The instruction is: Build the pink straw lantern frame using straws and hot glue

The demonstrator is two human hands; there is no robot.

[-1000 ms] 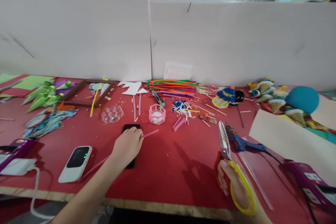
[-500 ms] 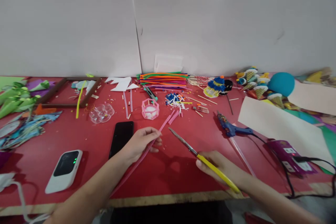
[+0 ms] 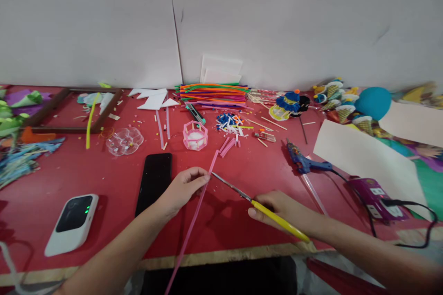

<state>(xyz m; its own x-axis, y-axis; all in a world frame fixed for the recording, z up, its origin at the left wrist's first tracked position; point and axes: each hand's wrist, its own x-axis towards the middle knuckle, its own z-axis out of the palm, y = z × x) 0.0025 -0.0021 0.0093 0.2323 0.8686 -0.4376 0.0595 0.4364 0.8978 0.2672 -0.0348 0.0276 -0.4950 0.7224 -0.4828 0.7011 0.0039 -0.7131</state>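
Between thumb and fingers, my left hand [image 3: 189, 186] pinches a long pink strip [image 3: 194, 220] near its upper end; the strip hangs down past the table edge. My right hand [image 3: 273, 209] grips yellow-handled scissors [image 3: 280, 222], whose blade tips are at the strip beside my left fingertips. Whether the blades are parted is hard to tell. Short pink pieces [image 3: 227, 147] lie just beyond the strip's top end. An octagonal pink frame with a white base [image 3: 195, 136] sits behind my left hand.
A black phone [image 3: 154, 179] and a white device [image 3: 72, 223] lie at left. On the right are a blue glue gun [image 3: 304, 164], a purple power socket box [image 3: 375, 198] with cables, and white paper [image 3: 367, 161]. Colourful sticks [image 3: 212, 94] are stacked at the back.
The scissors have moved left, their tips now at the pink strip. The strip stands more upright and hangs over the table edge. The view has tilted down slightly.
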